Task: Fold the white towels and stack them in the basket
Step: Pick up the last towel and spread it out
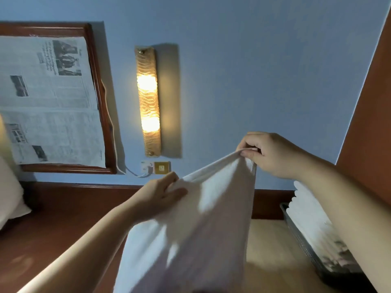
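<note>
The white towel (201, 218) hangs lifted over the desk (268, 246), its top edge stretched between 2 hands. Right of it, the basket (300, 235) holds folded towels (311, 216). The right hand (273, 155) pinches 1 corner with curled fingers (250, 152); the left hand (160, 193) grips the other. Uneven corners would likely skew the fold; a loose pinch could drop it.

A: wall (254, 60)? 
B: pale blue. Lit amber sconce (148, 100), socket plate (156, 167) below it.
A: left side?
B: wood frame (101, 98) covered with newspaper (48, 98). Dark wood headboard (63, 208) below.
</note>
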